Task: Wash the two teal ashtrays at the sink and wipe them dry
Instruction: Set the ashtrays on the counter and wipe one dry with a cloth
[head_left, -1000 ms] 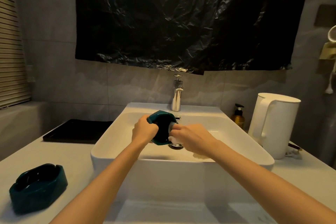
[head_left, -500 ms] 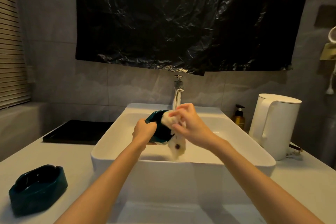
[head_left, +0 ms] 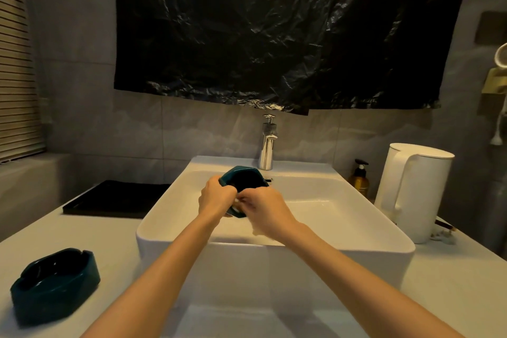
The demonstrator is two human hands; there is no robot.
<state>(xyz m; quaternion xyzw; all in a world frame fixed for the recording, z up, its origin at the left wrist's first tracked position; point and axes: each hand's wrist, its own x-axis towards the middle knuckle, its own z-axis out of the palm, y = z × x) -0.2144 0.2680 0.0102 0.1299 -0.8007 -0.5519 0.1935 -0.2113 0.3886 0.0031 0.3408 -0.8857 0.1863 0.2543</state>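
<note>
I hold one teal ashtray [head_left: 244, 179] tilted on edge over the white basin [head_left: 356, 230], below the chrome tap [head_left: 267, 145]. My left hand [head_left: 216, 200] grips its left rim. My right hand [head_left: 267, 211] is closed against the ashtray's lower front, with a bit of pale cloth [head_left: 238, 202] showing between the fingers; most of the cloth is hidden. The second teal ashtray [head_left: 55, 284] stands upright on the white counter [head_left: 96, 239] at the near left, apart from both hands.
A black tray [head_left: 118, 199] lies on the counter left of the basin. A white kettle [head_left: 414, 192] and an amber pump bottle [head_left: 360, 178] stand to the right. Black plastic sheet [head_left: 288, 30] covers the wall above the tap. Blinds hang at far left.
My right hand dropped from the ashtray's top rim to its lower front, and the hanging cloth is now bunched inside that hand. The left hand kept its grip.
</note>
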